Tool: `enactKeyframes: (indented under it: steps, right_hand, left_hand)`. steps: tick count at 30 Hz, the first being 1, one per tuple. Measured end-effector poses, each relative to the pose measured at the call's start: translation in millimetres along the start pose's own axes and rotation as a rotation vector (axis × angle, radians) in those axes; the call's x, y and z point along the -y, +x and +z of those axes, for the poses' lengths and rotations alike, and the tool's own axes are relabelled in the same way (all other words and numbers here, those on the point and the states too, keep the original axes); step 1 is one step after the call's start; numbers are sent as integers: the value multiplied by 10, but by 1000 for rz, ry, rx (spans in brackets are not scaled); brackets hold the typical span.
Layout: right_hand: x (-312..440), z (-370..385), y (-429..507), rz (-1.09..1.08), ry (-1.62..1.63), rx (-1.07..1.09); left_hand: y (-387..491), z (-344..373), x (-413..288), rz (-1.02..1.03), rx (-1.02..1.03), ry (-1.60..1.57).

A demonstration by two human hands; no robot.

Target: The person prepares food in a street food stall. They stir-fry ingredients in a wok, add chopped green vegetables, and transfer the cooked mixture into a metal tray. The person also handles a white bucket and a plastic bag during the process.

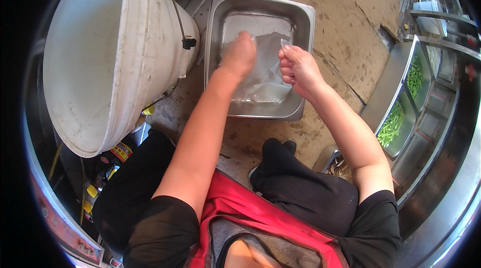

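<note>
A deep stainless steel pan (259, 111) stands on the floor before me. Inside it lies a crumpled, translucent plastic bag (268, 91), wet and shiny along its lower part. My right hand (300, 69), over the pan's right side, pinches a corner of clear plastic between thumb and forefinger, its other fingers curled. Over the left half of the pan is my left hand (238, 55), blurred and with its fingers drawn in. Whether it grips any plastic is hard to make out.
A large white plastic bucket (146, 50) with a wire handle lies tipped at the left, above several yellow-capped bottles (92, 191). Stained cardboard (349, 23) covers the floor. On the right, metal trays hold cut green vegetables (392, 123); a small metal container (330, 151) sits beneath my right arm.
</note>
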State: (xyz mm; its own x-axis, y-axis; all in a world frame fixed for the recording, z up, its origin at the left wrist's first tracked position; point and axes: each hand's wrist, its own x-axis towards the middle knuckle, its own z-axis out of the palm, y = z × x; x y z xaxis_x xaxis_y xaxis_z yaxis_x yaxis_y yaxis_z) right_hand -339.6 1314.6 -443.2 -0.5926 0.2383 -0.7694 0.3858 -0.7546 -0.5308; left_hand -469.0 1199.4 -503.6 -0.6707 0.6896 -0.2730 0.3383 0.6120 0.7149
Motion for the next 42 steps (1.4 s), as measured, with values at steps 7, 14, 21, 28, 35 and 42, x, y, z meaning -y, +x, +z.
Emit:
enactKeyframes:
  steps: [7, 14, 21, 28, 35, 42]
  right_hand:
    - [-580, -66, 118, -5, -1901, 44]
    - [-581, -151, 201, -133, -1432, -38]
    - [-245, -158, 174, -439, -1364, -148]
    - [-200, -59, -31, -575, -1251, -45]
    - [-37, -75, -376, -390, -637, -34]
    - [295, -81, -480, -305, -233, 26]
  left_hand:
    - [158, 66, 116, 212, -160, 83]
    - [-347, 40, -12, 155, 681, -123]
    - [-454, 225, -84, 169, 401, -138]
    - [-264, 189, 47, 56, 182, -85]
    - [-54, 189, 382, -116, -55, -86]
    - [-216, -206, 13, -260, 409, -1083]
